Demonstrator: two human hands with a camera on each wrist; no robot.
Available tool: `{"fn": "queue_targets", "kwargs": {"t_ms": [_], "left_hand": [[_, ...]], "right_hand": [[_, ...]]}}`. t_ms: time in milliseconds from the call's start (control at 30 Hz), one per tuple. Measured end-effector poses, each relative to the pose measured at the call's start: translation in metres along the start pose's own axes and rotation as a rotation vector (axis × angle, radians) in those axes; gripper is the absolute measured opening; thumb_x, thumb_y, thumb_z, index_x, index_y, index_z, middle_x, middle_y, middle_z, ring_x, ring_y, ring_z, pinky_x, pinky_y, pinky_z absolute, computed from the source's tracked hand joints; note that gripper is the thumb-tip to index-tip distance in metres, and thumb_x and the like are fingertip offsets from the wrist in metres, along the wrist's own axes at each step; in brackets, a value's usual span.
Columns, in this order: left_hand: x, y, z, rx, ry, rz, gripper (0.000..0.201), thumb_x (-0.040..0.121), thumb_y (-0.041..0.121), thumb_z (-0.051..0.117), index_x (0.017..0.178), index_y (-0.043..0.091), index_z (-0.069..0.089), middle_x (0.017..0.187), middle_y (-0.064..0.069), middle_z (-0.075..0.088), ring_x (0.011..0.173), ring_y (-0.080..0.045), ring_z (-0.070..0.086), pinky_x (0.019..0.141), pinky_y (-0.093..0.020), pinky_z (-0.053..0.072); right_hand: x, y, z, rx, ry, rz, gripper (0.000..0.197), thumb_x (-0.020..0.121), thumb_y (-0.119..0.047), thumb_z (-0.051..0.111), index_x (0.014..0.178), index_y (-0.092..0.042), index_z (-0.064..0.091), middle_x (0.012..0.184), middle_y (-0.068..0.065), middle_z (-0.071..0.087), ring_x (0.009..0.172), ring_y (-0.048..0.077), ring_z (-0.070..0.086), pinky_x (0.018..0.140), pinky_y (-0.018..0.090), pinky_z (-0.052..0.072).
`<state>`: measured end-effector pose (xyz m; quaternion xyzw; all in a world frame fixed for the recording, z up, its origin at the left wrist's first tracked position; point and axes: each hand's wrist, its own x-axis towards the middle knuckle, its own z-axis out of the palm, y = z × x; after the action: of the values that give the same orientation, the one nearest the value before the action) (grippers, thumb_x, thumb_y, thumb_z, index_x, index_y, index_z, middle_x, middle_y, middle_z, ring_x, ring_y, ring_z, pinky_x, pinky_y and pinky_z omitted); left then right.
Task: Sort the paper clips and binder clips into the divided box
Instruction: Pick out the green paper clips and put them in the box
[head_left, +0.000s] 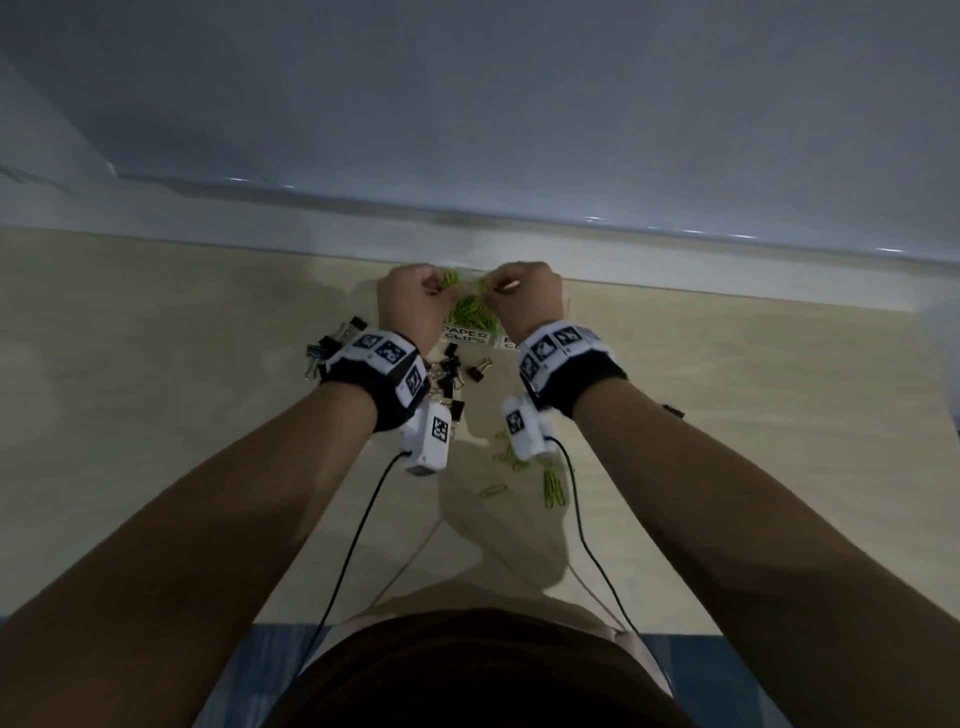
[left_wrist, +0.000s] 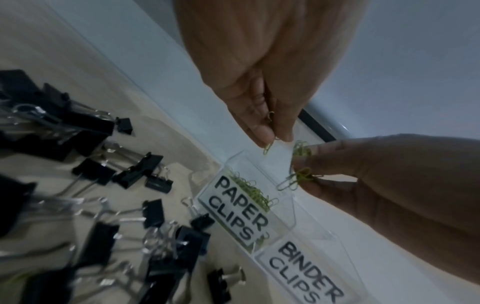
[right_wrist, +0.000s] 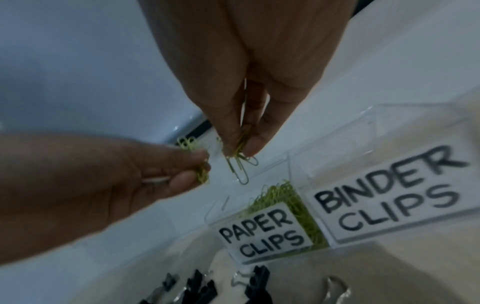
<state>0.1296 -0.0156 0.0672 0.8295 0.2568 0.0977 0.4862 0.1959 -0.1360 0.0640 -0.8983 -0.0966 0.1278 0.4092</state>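
Both my hands hover over the clear divided box (head_left: 466, 336), which stands at the back of the table. My left hand (head_left: 434, 288) pinches green paper clips (left_wrist: 268, 147) between thumb and fingers. My right hand (head_left: 493, 288) pinches another tangled bunch of paper clips (right_wrist: 237, 164) that dangles over the compartment labelled PAPER CLIPS (right_wrist: 262, 234). A heap of green clips (right_wrist: 281, 197) lies in that compartment. The BINDER CLIPS compartment (right_wrist: 389, 197) shows only the table through it. Several black binder clips (left_wrist: 140, 170) lie on the table left of the box.
Loose green paper clips (head_left: 553, 488) lie on the tan table (head_left: 156, 364) between my forearms. More binder clips (head_left: 332, 345) sit by my left wrist. A white ledge and wall (head_left: 519, 218) rise just behind the box. Black cables (head_left: 353, 545) trail from both wrist cameras.
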Motion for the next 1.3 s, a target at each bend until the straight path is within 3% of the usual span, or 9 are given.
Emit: {"fn": "queue_targets", "kwargs": {"t_ms": [167,300,433,533,667,733,967,1133,1300], "left_hand": [[0.026,-0.002,0.014,0.152,0.017,-0.024,0.016,0.079,0.014,0.071,0.092,0.006,0.073,0.088,-0.008,0.073,0.078,-0.019,0.066,0.071,-0.025,0.051],[0.027,-0.007,0.022,0.35,-0.179,0.063,0.021,0.079,0.013,0.07,0.099,0.009,0.072,0.098,-0.011,0.072,0.09,-0.025,0.067,0.083,-0.029,0.051],[0.004,-0.001,0.019,0.489,-0.291,0.28,0.027,0.086,0.017,0.064,0.113,0.016,0.066,0.116,-0.009,0.067,0.104,-0.025,0.063,0.092,-0.035,0.05],[-0.031,-0.006,0.018,0.5,-0.441,0.42,0.026,0.089,0.02,0.059,0.112,0.011,0.065,0.12,-0.008,0.062,0.109,-0.025,0.057,0.095,-0.036,0.045],[-0.082,-0.034,0.033,0.645,-0.898,0.453,0.076,0.072,0.038,0.075,0.137,0.018,0.041,0.133,0.0,0.039,0.123,-0.018,0.037,0.103,-0.033,0.036],[-0.1,-0.045,0.041,0.762,-0.978,0.478,0.103,0.061,0.046,0.08,0.143,0.017,0.026,0.136,-0.001,0.028,0.126,-0.02,0.026,0.106,-0.035,0.033],[-0.117,-0.055,0.059,0.568,-0.831,0.399,0.078,0.065,0.039,0.079,0.132,0.019,0.046,0.112,0.003,0.041,0.109,-0.016,0.038,0.099,-0.031,0.038],[-0.12,-0.051,0.07,0.476,-0.723,0.323,0.046,0.07,0.022,0.078,0.111,0.012,0.061,0.106,-0.001,0.054,0.101,-0.018,0.051,0.083,-0.023,0.038],[-0.122,-0.045,0.077,0.53,-0.641,0.303,0.022,0.082,0.015,0.066,0.102,0.007,0.061,0.106,-0.008,0.057,0.099,-0.025,0.054,0.086,-0.035,0.045]], "right_hand": [[0.015,-0.002,0.022,-0.268,-0.134,-0.037,0.017,0.082,-0.008,0.06,0.087,-0.016,0.074,0.086,0.006,0.071,0.073,0.016,0.058,0.076,0.026,0.054],[-0.009,0.01,-0.004,-0.241,-0.133,-0.141,0.024,0.078,0.0,0.059,0.096,-0.009,0.073,0.095,0.01,0.072,0.085,0.023,0.066,0.085,0.035,0.054],[-0.06,0.053,-0.038,-0.162,-0.107,-0.186,0.018,0.078,0.003,0.064,0.092,-0.005,0.073,0.091,0.012,0.073,0.08,0.024,0.068,0.081,0.038,0.056],[-0.104,0.083,-0.057,-0.308,-0.295,-0.052,0.02,0.079,-0.006,0.068,0.099,-0.01,0.069,0.098,0.008,0.069,0.087,0.02,0.064,0.083,0.038,0.055],[-0.158,0.115,-0.063,-0.483,-0.515,-0.029,0.061,0.07,-0.026,0.078,0.126,-0.021,0.054,0.123,0.003,0.048,0.113,0.02,0.043,0.099,0.036,0.044],[-0.171,0.124,-0.057,-0.504,-0.5,0.035,0.081,0.061,-0.036,0.082,0.132,-0.029,0.046,0.126,-0.002,0.039,0.114,0.018,0.035,0.096,0.035,0.041],[-0.179,0.125,-0.019,-0.268,-0.213,-0.037,0.042,0.058,-0.003,0.081,0.097,-0.002,0.067,0.092,0.019,0.058,0.083,0.035,0.057,0.069,0.041,0.057],[-0.169,0.111,-0.013,-0.269,-0.201,-0.012,0.035,0.068,-0.001,0.068,0.103,-0.007,0.07,0.089,0.019,0.058,0.074,0.034,0.059,0.069,0.039,0.053],[-0.164,0.101,-0.016,-0.346,-0.23,-0.067,0.032,0.078,-0.016,0.056,0.107,-0.02,0.07,0.08,0.013,0.056,0.074,0.032,0.056,0.067,0.029,0.043]]}}
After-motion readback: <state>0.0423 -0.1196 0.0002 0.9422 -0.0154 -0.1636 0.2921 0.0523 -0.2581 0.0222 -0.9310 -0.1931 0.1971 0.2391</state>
